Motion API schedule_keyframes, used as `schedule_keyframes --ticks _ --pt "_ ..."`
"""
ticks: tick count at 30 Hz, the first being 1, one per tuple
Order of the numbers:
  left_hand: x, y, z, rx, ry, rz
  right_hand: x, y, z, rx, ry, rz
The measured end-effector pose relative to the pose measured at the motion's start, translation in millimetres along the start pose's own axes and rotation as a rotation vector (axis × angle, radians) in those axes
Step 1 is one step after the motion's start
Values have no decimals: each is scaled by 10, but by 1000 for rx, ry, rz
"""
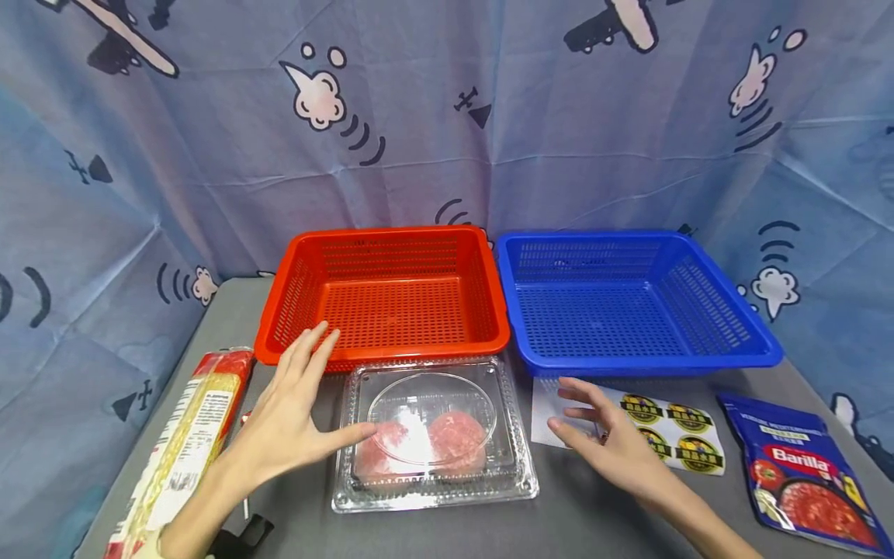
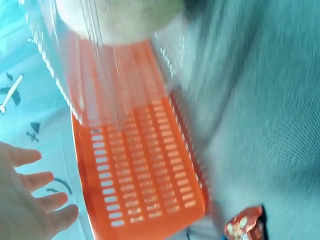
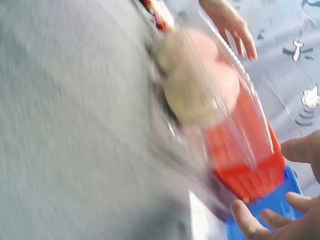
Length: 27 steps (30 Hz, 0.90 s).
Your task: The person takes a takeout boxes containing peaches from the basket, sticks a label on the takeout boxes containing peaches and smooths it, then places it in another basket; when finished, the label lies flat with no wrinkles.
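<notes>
A clear plastic clamshell box (image 1: 433,392) sits closed on the table with two round, pink, peach-like fruits (image 1: 457,441) inside. My left hand (image 1: 289,423) is spread at the box's left side, and its thumb overlaps the box's edge in the head view. On the other side, my right hand (image 1: 608,442) hovers over the sheet of round black-and-gold stickers (image 1: 701,454), fingers slightly bent and apart from the box. Neither hand holds anything. The right wrist view shows the fruits (image 3: 200,95) through the clear plastic, blurred.
Behind the box stand a red basket (image 1: 391,357) and a blue basket (image 1: 649,363), side by side. A pack of noodles (image 1: 199,435) lies at the left, partly behind my left forearm. A blue Barilla sauce pouch (image 1: 803,473) lies at the right. A patterned curtain (image 1: 419,116) hangs behind.
</notes>
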<state>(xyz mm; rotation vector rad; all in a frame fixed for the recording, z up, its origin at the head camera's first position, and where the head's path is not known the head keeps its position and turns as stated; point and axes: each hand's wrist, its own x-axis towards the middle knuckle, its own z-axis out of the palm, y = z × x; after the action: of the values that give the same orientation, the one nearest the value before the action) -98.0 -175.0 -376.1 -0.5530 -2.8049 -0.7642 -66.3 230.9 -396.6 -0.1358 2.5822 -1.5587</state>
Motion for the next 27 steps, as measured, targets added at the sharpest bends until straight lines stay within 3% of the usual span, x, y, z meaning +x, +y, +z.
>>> schedule_keyframes --ticks 4,14,21,27 --pt "-93 62 65 2 -17 38 44 77 -176 -161 56 -63" --pt "-181 121 183 -2 -75 58 106 371 -445 -392 129 -251" --pt "-235 138 251 -7 -84 79 96 470 -575 -611 115 -263" --pt "-268 147 318 -13 -111 74 97 577 -624 -671 42 -236"
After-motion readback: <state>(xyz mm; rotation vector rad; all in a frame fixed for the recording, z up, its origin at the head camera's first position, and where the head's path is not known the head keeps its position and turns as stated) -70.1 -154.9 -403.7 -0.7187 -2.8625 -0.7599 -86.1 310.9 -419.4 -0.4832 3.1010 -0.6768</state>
